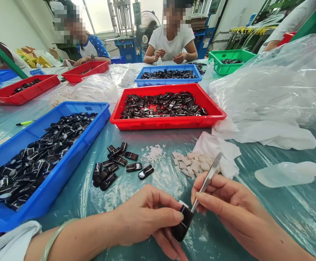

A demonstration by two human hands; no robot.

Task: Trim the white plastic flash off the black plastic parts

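My left hand (158,221) is closed on a small glossy black plastic part (181,225), thumb on top and fingers beneath. A bit of white (183,204) shows at the part's upper edge. In my right hand (223,203) is a slim silver tool that looks like tweezers (210,174), pinched between thumb and fingers. Its narrow lower end meets the black part's edge; whether its tips grip anything is hidden. Beyond my hands lie several loose black parts (111,163), a heap of white scraps (154,154) and a pile of beige pads (192,163).
A blue tray (78,156) of black parts stands at left, a red tray (165,124) of them ahead. A white squeeze bottle (285,174) lies at right, near a large clear plastic bag (277,83). Across the table, people work behind more trays.
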